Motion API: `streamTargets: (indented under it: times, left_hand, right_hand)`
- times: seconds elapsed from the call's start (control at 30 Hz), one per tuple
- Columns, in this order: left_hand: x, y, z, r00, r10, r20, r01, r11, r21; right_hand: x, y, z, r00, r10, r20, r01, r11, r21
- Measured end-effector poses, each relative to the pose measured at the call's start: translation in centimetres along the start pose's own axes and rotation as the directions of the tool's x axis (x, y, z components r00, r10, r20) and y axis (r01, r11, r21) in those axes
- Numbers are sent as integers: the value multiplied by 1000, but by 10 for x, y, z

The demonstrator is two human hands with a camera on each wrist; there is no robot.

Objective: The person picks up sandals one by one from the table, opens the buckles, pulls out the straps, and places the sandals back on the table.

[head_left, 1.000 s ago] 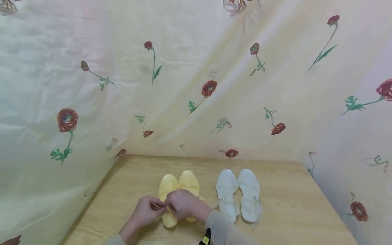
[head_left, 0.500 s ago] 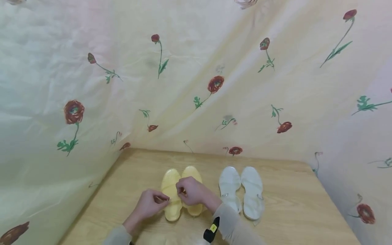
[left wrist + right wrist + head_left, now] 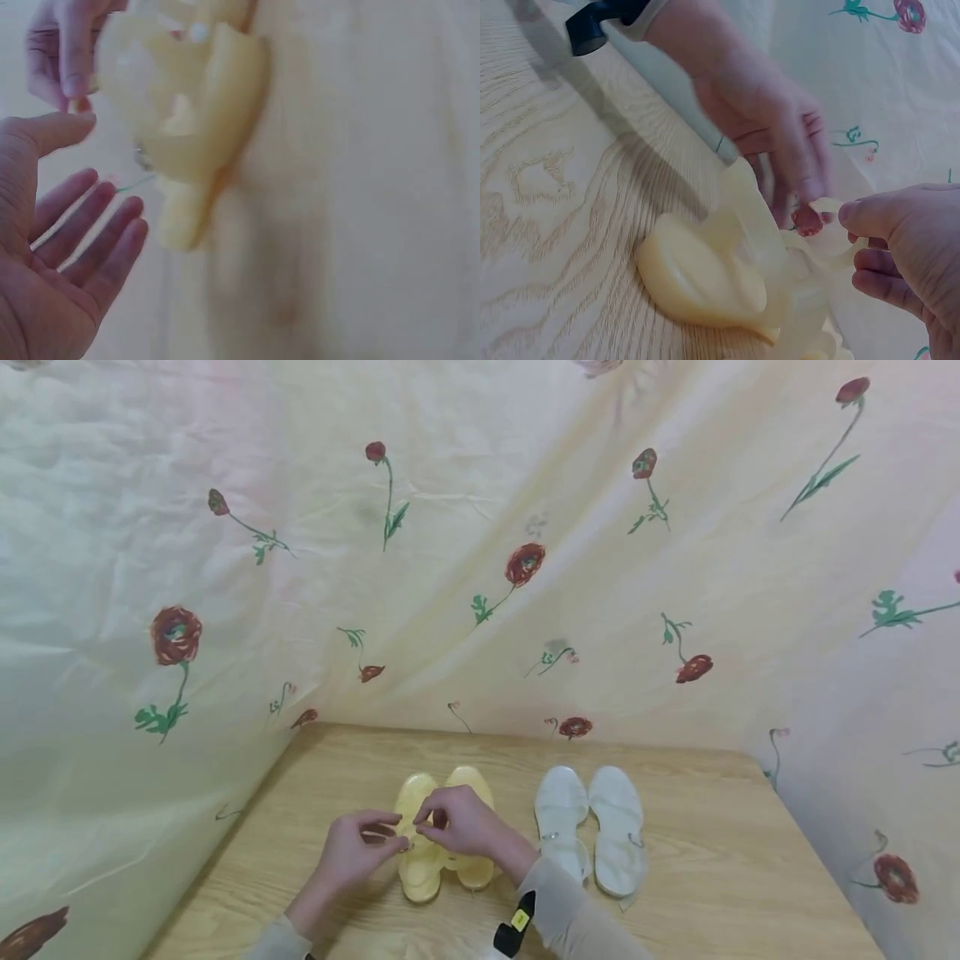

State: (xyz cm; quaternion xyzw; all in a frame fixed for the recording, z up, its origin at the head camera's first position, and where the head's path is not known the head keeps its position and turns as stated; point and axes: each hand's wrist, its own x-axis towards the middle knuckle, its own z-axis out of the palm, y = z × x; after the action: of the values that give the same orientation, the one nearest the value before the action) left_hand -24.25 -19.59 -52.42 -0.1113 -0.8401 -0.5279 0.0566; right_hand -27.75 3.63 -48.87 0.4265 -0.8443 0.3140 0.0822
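Observation:
A pair of yellow sandals stands on the wooden table; the left yellow sandal is being handled, and the right yellow sandal lies partly behind my right hand. That hand pinches the thin strap of the left sandal between thumb and forefinger, seen in the right wrist view. My left hand is close beside it, fingers spread and thumb extended near the strap. A small metal buckle shows at the sandal's side in the left wrist view, which is blurred.
A pair of white sandals, the left one and the right one, lies to the right on the wooden table. Flower-printed cloth hangs behind and at both sides. A black strap device is at the right wrist.
My hands were together at the strap, drew apart, and are now near each other again. The left fingers have spread from a closer hold. The head view has shifted slightly.

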Motion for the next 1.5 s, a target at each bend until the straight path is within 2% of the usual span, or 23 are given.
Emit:
streamTargets:
  times: [0.1,0.27,0.4,0.5,0.63,0.73,0.83,0.97,1.07,1.2,1.37,1.5]
  left_hand:
    - [3,9,-4,999,38,-17,-38,999,33]
    - [6,15,-6,999,48,8,-48,998,45]
    - [5,10,-12,998,56,31,-58,996,64]
    - [3,4,-21,998,51,25,-53,995,83]
    - [-3,-4,-39,1000,10,19,-12,994,105]
    - [-8,-9,-50,999,4,51,-10,993,114]
    - [-11,-12,-53,994,22,104,-34,993,117]
    - [-8,-12,-46,987,43,158,-65,988,137]
    - [-2,-10,-35,981,59,184,-91,981,169]
    - [5,-5,-20,970,97,225,-145,968,206]
    - [13,-2,-8,955,136,263,-191,962,198]
    - [19,-2,-3,946,129,296,-184,968,169]
  right_hand:
    - [2,-2,-1,1000,4,0,-4,1000,7]
    - [3,-3,1,1000,-1,-18,1,1000,12]
    - [3,-4,1,1000,14,-19,-14,999,42]
    - [1,-4,1,997,71,8,-72,996,45]
    - [0,-3,5,986,149,72,-149,989,-4]
    - [0,-2,8,981,161,107,-156,987,-48]
    - [0,-1,11,981,149,126,-137,986,-98]
    - [0,-1,15,973,173,153,-154,980,-126]
    - [-1,-1,17,964,199,175,-179,976,-122]
    - [-2,0,20,966,187,177,-168,979,-118]
    - [-2,0,22,978,152,146,-145,988,-56]
    - [-2,2,23,975,180,134,-181,984,-5]
